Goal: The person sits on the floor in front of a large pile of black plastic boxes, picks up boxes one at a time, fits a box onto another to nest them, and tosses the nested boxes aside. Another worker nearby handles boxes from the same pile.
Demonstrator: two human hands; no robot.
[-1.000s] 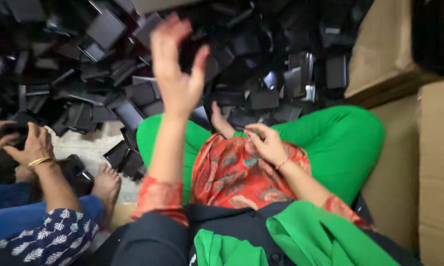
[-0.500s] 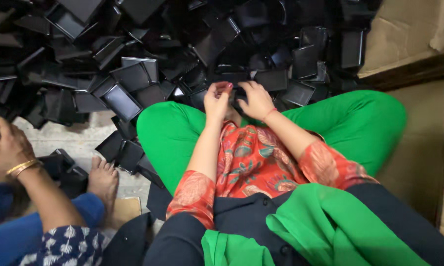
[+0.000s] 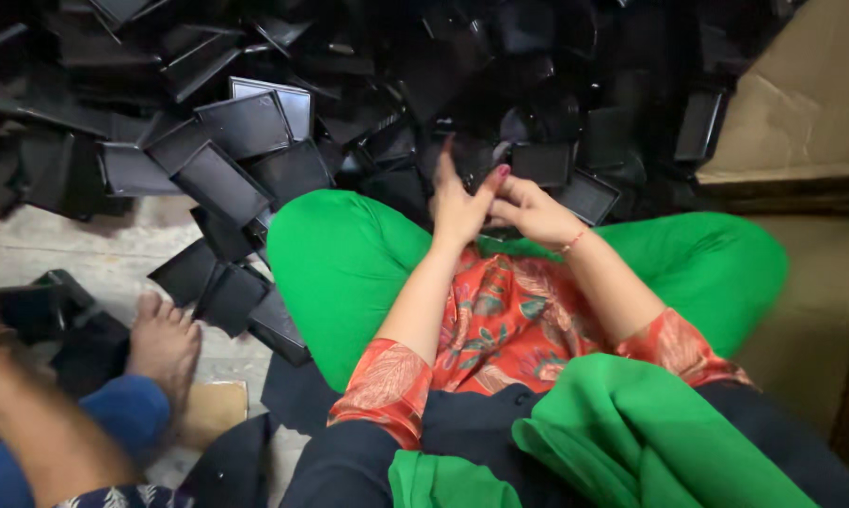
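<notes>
Our left hand and right hand together, fingers curled around a small black tray, above our green knees.

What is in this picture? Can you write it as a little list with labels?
place: floor, person sitting cross-legged in green trousers
left hand: raised at the pile's edge, fingers up, touching the right hand
right hand: against the left hand; what they hold is hidden
pile: many black trays, heaped in front of the knees
box: brown cardboard, at the right
co-worker: bare foot and an arm at the left, blue trouser leg
</notes>
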